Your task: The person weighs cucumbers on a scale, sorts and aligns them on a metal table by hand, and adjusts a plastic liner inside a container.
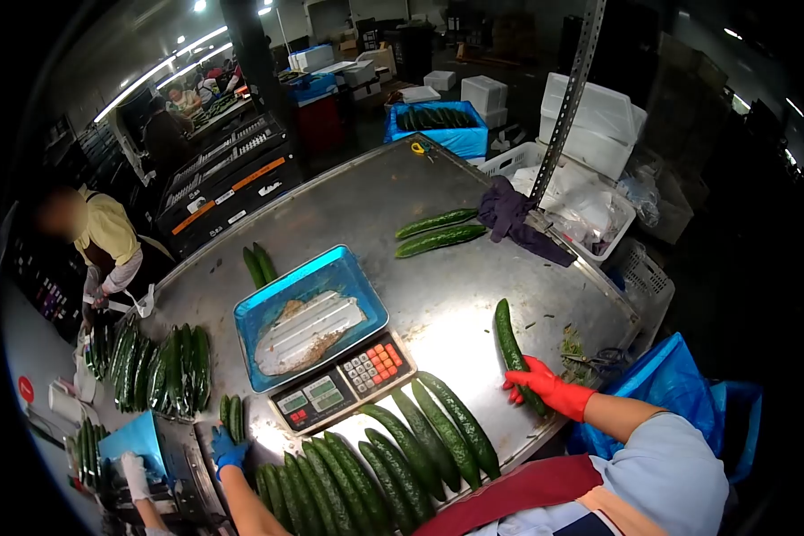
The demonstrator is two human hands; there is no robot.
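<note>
My right hand (pixel 545 388), in a red glove, is wrapped round the lower part of a long green cucumber (pixel 506 330) above the right side of the metal table. At the lower left, my left hand (pixel 230 451), in a blue glove, is closed round the lower ends of two cucumbers (pixel 231 413). A row of cucumbers (pixel 411 439) lies along the near edge between my hands. Beyond it stands a weighing scale (pixel 342 378) with a blue tray (pixel 378 308), which holds a stained, whitish ridged piece.
Two cucumbers (pixel 439 240) lie beside a dark cloth (pixel 509 219) and a metal post (pixel 570 98). Bagged cucumbers (pixel 188 366) are at the left. A co-worker (pixel 107 232) stands beyond them; another person's white-gloved hand (pixel 135 475) is at the lower left. Yellow scissors (pixel 419 149) lie at the far edge.
</note>
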